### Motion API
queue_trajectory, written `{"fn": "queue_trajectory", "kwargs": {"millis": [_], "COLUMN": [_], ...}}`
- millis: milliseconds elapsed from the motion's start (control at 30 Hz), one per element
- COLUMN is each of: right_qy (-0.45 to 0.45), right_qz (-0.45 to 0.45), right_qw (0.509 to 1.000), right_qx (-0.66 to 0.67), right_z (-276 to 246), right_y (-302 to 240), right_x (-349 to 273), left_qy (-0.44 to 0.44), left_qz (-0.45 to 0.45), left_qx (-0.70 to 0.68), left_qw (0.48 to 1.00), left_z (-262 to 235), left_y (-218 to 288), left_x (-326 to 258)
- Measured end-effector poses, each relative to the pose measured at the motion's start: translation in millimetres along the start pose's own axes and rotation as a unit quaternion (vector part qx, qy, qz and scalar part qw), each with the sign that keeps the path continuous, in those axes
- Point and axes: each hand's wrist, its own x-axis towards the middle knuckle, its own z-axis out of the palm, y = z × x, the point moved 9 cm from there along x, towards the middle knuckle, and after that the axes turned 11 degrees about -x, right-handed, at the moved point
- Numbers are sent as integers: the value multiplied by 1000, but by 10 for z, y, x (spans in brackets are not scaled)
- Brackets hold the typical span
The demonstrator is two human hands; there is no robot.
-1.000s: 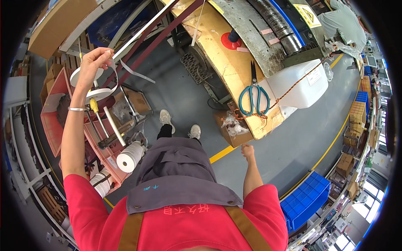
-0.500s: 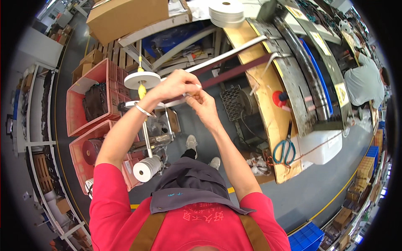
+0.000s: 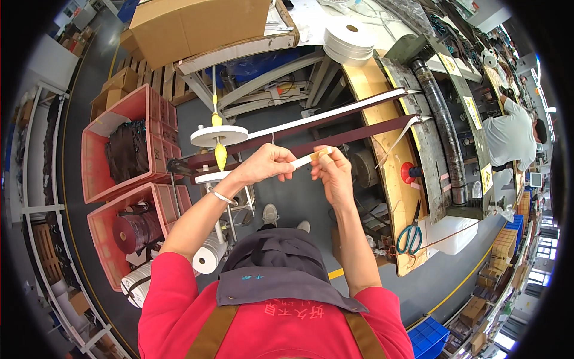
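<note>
A short white strip of tape is stretched between my hands, with a yellowish piece at its right end. My left hand pinches its left end. At the right end, the fingertips of my right hand are closed on it. Just beyond my hands, two dark maroon bands run from the reel stand to the machine; a white tape lies along the farther one. Left of my left hand, the stand carries a white disc and a yellow spindle piece.
Pink crates with rolls and dark material stand at left. A cardboard box sits on the bench ahead. At right are the machine's black roller, a wooden board and teal-handled scissors. A co-worker is at far right.
My hands have moved apart and slightly right and nearer; the white strip now shows between them. The view has shifted, with more of the bench and bands visible.
</note>
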Motion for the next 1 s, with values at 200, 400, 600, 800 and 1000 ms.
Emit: {"fn": "queue_trajectory", "kwargs": {"millis": [200,400,600,800,1000], "right_qy": [7,-8,-33,-25,-55], "right_qz": [47,76,85,27,-1], "right_qw": [997,994,994,999,993], "right_qx": [54,77,57,-20,-101], "right_z": [-114,-282,-248,-279,-215], "right_y": [-81,-74,-171,-422,-545], "right_x": [175,326,369,341,283], "left_qy": [-51,-37,-15,-10,17], "left_qz": [3,4,34,44,83], "left_qx": [-28,-54,-102,-81,-102], "left_qw": [998,998,994,996,991], "left_z": [-66,-78,106,111,253], "left_y": [80,57,216,203,383], "left_x": [17,72,171,220,232]}}
